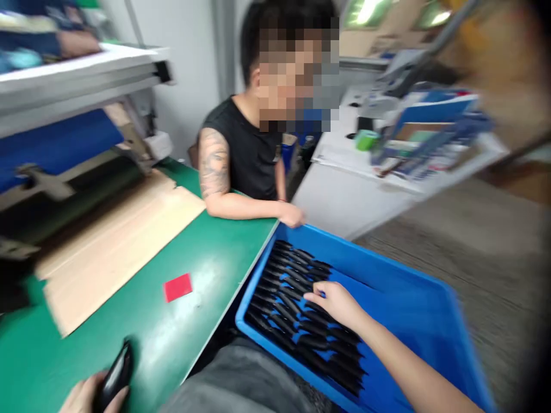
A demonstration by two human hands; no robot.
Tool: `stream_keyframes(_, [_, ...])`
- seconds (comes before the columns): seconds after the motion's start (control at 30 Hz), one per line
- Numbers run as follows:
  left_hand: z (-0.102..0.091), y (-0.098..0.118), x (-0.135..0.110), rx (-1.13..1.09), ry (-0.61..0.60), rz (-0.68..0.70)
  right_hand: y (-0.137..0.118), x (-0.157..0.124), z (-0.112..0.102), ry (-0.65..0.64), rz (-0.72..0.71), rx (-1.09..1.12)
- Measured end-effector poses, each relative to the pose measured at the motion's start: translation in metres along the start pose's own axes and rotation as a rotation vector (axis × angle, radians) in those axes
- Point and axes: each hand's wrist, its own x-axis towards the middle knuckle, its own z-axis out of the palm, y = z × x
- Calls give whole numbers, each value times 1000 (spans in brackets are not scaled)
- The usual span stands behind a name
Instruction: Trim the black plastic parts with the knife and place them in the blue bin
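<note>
1 head cam, looks fwd & down from above wearer's lap (245, 378), wide view. Left hand (81, 396) v. close, cut by btm edge; right hand (338, 301) a bit farther, arm exiting btm right. Table (224, 252) near left, tub (408, 287) near right, co-worker (253, 149) farther, abt. mid-view.

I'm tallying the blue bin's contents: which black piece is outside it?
The black piece held in the left hand, over the green table; the other black pieces in view lie in rows inside the blue bin.
</note>
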Motion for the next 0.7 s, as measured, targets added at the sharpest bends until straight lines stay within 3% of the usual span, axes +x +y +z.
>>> stream_keyframes(0.07, [-12, -14, -17, -92, 49, -73, -69, 4, -5, -17, -200, 57])
stream_keyframes(0.13, [-15, -8, -32, -379, -71, -68, -142, -2, -8, -69, -411, 218])
stream_keyframes(0.17, [-14, 1, -39, -574, -132, -93, -178, -8, -8, -113, -502, 322])
stream_keyframes(0.23, [-8, 26, -49, -959, -134, -63, -242, -25, -6, -201, -675, 423])
stream_keyframes(0.33, [2, 61, -64, -1286, -154, 72, -306, -42, 0, -131, -939, 421])
stream_keyframes(0.4, [5, 74, -71, -1361, -182, 162, -327, -43, 2, 13, -1059, 395])
stream_keyframes(0.5, [3, 77, -73, -1392, -196, 223, -335, -36, 3, 167, -1157, 360])
stream_keyframes(0.6, [-1, 70, -68, -1427, -150, 193, -337, -29, 2, 189, -1160, 383])
stream_keyframes(0.7, [-5, 63, -64, -1440, -78, 235, -342, -26, 1, 127, -1067, 477])
